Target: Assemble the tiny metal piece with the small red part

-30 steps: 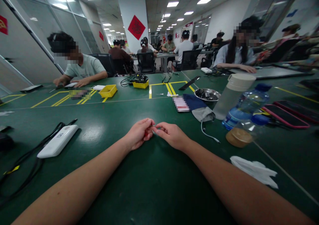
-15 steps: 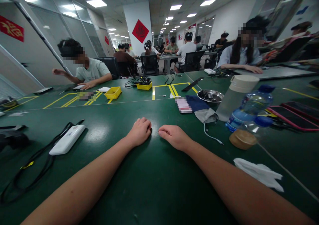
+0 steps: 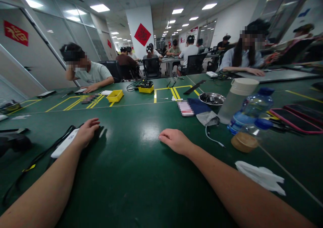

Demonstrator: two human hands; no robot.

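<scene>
My left hand (image 3: 87, 132) reaches out to the left, fingers stretched forward and apart, and lies over the near end of a white power bank (image 3: 63, 146) on the green table (image 3: 131, 174). A black cable (image 3: 32, 160) runs from the power bank toward me. Near the table's middle rests my right hand (image 3: 175, 140), palm down with its fingers curled under. What those fingers enclose, if anything, is hidden.
To the right stand a tall bottle with a cream lid (image 3: 237, 96), a blue-capped water bottle (image 3: 249, 108), a brown-lidded jar (image 3: 243, 141), a metal bowl (image 3: 211, 98), pink-cased phones (image 3: 295, 122) and a crumpled tissue (image 3: 261, 176). Other people sit at the far side and at tables beyond.
My hands were together at the middle, the left pinching something small and red. The left hand has since swung left onto the power bank and opened. The right hand has stayed put.
</scene>
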